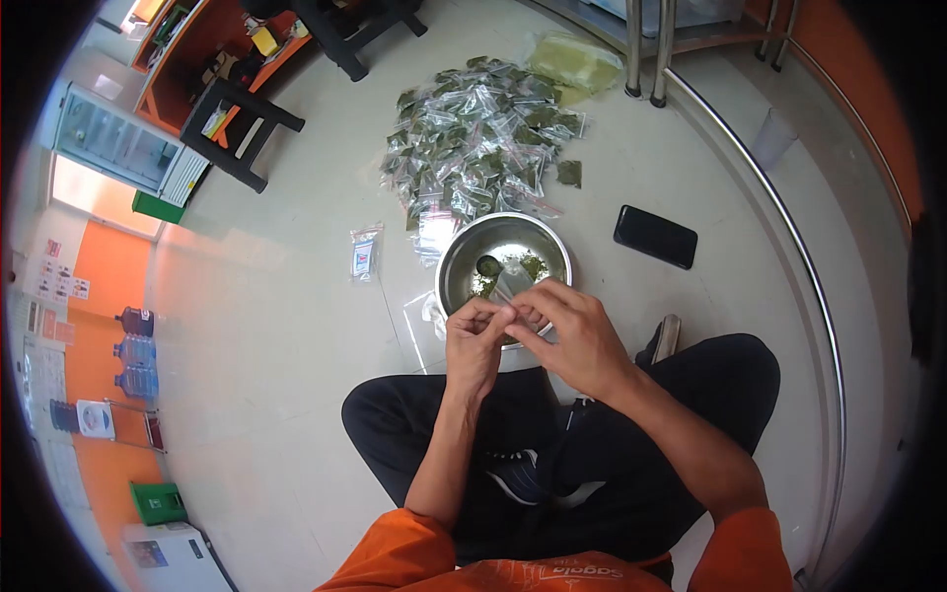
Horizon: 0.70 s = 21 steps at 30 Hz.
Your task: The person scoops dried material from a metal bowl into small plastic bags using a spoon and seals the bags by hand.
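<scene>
Above the near side of a steel bowl [446, 286], my left hand [474, 345] and my right hand [582, 335] meet with fingertips pinched on a small clear zip bag [514, 280]. Its lower part hangs over the bowl; how full it is cannot be made out. Green leafy bits [534, 266] lie on the bowl's bottom, beside a small round scoop [487, 265]. Beyond the bowl spreads a big heap of small zip bags [483, 138] filled with green leafy matter.
A pack of bags [364, 255] lies on the floor left of the bowl, a black phone [655, 237] to its right. Behind the heap sits a large greenish plastic bag [576, 63]. A metal rail [760, 178] curves along the right; a black stool [237, 128] stands far left.
</scene>
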Each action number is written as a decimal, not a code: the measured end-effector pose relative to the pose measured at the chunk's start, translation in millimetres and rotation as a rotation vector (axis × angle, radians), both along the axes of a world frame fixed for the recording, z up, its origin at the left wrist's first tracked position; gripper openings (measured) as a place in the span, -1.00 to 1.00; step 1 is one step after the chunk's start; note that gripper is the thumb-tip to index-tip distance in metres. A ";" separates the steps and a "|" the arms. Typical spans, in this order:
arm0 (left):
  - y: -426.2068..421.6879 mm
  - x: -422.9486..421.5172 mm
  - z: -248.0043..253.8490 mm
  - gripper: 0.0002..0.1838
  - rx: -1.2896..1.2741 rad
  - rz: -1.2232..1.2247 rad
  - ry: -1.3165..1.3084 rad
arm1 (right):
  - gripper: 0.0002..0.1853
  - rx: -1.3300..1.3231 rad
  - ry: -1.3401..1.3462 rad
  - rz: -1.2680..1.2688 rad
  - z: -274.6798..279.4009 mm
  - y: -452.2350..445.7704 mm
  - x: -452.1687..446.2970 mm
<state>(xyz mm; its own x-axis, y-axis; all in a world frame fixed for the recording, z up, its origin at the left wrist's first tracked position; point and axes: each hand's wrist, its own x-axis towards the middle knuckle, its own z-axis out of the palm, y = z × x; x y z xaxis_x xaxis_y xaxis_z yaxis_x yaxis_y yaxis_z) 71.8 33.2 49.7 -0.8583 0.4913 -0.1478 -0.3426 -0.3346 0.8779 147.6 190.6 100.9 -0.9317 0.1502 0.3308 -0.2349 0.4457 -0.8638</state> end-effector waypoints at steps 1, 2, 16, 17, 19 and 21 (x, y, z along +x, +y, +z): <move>0.6 0.5 -0.5 -0.91 -0.006 -0.007 -0.005 | -0.73 -0.006 -0.005 -0.007 -1.2 2.7 -1.3; 2.2 0.8 0.8 -0.90 -0.007 0.005 0.004 | -0.72 -0.012 -0.006 0.011 -2.2 5.6 -3.2; -0.9 1.2 9.7 -0.96 -0.117 -0.022 0.248 | -0.77 -0.246 -0.118 0.064 -7.4 15.1 -5.8; -0.1 1.1 10.8 -0.96 -0.147 -0.022 0.267 | -0.79 -0.258 -0.094 0.055 -14.0 14.9 -6.7; 1.1 0.7 11.3 -0.96 -0.178 -0.020 0.287 | -0.81 -0.270 -0.070 0.048 -16.8 14.4 -7.8; 3.9 1.4 10.4 -0.97 -0.216 -0.020 0.326 | -0.82 -0.211 -0.100 0.006 -14.5 14.9 -8.1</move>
<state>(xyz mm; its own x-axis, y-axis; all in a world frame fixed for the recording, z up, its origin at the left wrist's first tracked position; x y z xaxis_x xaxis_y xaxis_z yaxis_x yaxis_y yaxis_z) 73.2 37.0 60.1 -0.8676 0.4963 0.0295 -0.0386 -0.1264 0.9912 139.5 205.5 86.4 -0.9593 0.2003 0.1991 -0.1460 0.2515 -0.9568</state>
